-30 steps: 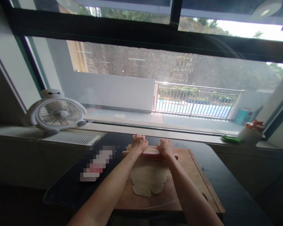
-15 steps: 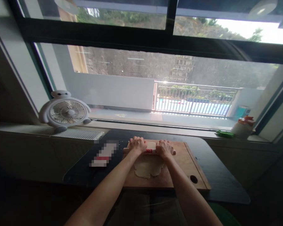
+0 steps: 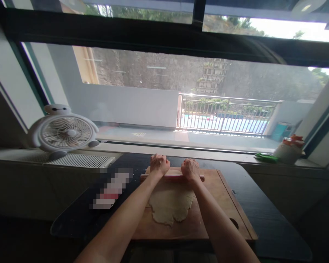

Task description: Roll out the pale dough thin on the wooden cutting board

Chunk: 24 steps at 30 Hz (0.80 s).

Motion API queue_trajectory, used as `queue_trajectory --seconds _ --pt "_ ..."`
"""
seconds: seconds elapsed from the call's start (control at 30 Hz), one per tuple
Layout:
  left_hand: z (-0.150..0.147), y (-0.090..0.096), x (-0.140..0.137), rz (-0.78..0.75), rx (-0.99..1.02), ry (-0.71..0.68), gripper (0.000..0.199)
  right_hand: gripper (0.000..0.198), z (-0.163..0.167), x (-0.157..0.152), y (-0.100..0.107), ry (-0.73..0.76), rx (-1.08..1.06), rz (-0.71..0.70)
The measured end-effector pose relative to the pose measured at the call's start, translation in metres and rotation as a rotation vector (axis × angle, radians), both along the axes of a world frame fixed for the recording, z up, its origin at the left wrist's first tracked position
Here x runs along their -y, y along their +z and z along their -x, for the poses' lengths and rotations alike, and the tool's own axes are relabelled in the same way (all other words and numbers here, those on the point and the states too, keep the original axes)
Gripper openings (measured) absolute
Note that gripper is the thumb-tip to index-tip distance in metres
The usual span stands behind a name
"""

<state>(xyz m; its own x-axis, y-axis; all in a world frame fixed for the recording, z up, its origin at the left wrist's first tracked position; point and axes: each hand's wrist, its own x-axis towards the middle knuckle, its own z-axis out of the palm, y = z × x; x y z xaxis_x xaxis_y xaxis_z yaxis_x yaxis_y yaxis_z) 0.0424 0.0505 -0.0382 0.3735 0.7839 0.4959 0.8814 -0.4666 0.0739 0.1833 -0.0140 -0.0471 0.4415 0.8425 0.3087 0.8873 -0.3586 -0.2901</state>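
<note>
A wooden rolling pin [image 3: 175, 178] lies crosswise over a flat, uneven-edged sheet of pale dough [image 3: 170, 203]. My left hand [image 3: 159, 165] is closed on the pin near its left end, and my right hand [image 3: 190, 168] is closed on it near the right end. Between my hands a red stretch of the pin shows. The dough spreads toward me from beneath the pin, on a wooden cutting board [image 3: 219, 204]. My right forearm partly covers a dark round hole in the board's near right corner.
The board rests on a dark table [image 3: 265, 208]. A blurred-out flat item [image 3: 112, 190] lies left of it. On the ledge stand a white character-shaped fan [image 3: 68, 132] at left and a pale container [image 3: 289, 150] beside a green cloth-like thing [image 3: 265, 157] at right. A large window rises behind.
The view has tilted downward and come nearer the table. More of the dough sheet shows on my side of the pin. Both hands keep their hold on the rolling pin.
</note>
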Motion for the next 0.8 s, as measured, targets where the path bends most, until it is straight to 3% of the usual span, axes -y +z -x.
queue_trajectory --seconds 0.17,0.33,0.63,0.8 --pt "-0.005 -0.001 -0.014 0.003 -0.023 -0.008 0.026 0.030 -0.006 -0.018 -0.001 0.005 -0.012 0.018" --pt "-0.004 -0.001 -0.008 0.027 -0.036 -0.007 0.027 0.029 -0.006 -0.016 -0.001 0.002 -0.033 0.053" --pt "0.014 -0.004 0.029 0.123 -0.013 0.054 0.027 0.034 0.011 0.033 0.003 -0.022 -0.036 0.055" --pt "0.028 -0.012 0.063 0.063 0.035 0.033 0.029 0.037 0.019 0.056 0.000 -0.026 -0.001 0.043"
